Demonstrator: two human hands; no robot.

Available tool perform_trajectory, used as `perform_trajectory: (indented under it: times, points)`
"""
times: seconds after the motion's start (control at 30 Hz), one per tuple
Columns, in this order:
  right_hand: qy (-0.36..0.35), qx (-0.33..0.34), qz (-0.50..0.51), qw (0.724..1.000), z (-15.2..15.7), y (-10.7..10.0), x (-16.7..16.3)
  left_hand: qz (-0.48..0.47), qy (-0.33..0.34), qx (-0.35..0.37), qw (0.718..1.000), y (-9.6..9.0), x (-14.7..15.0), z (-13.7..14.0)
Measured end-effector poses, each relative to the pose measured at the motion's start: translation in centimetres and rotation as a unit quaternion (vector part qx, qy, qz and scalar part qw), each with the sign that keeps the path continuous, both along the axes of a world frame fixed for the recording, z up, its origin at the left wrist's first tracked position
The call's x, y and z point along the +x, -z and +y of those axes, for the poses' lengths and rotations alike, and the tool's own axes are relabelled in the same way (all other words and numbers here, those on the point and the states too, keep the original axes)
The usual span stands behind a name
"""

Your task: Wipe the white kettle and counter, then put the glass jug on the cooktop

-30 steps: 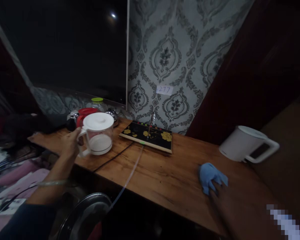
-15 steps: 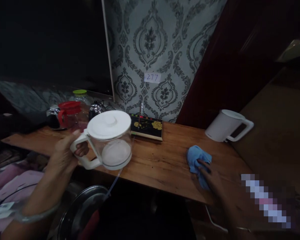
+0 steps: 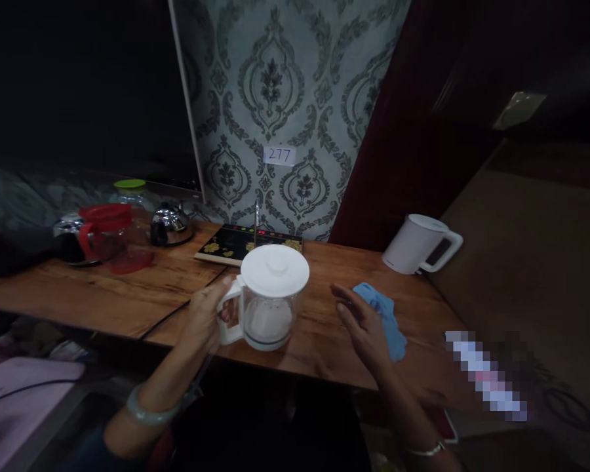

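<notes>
My left hand [image 3: 210,308] is closed around the white handle of a clear glass pot [image 3: 274,314] with a white lid. The pot is upright over the front part of the wooden table; whether its base touches the wood I cannot tell. To its right is my right hand [image 3: 361,321], fingers stretched out and apart, holding nothing. A crumpled blue cloth [image 3: 391,318] lies on the table just beyond and beside this hand, which partly hides it.
A white electric kettle [image 3: 413,244] stands at the right back. Behind the pot lies a black panel with gold flowers [image 3: 221,242]. Leftward stand a shiny metal kettle [image 3: 173,226], a red-lidded glass jug [image 3: 120,233] and a green-lidded jar [image 3: 130,187]. A black cable [image 3: 172,313] crosses the table.
The glass pot has moved right and down toward the table in my left hand. My right hand has let go of the blue cloth and shifted left. The view has turned slightly right.
</notes>
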State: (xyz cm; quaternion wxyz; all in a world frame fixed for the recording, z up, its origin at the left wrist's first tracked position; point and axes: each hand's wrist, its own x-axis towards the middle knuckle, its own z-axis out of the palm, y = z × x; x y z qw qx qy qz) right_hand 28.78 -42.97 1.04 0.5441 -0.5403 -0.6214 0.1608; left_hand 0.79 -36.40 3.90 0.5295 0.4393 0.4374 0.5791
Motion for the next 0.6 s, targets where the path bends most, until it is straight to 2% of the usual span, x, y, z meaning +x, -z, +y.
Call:
perform_trajectory:
  times: [0.13, 0.23, 0.33, 0.6]
  points:
    - [-0.040, 0.044, 0.003, 0.998, 1.5, -2.3, -2.2, -0.016, 0.004, -0.005, 1.000, 0.9, 0.6, 0.2]
    - [-0.058, 0.070, 0.004, 0.996, 2.5, -3.0, -3.4, -0.041, -0.004, -0.006, 0.999, 0.9, 1.1, 0.0]
    - [-0.052, 0.064, 0.024, 0.996, 2.9, -2.7, -4.3, -0.048, -0.014, 0.004, 0.999, 0.9, 1.5, -0.3]
    - [-0.067, -0.030, 0.094, 0.993, 1.7, -0.5, -6.2, -0.077, -0.055, -0.011, 0.995, 2.5, 2.7, -0.8]
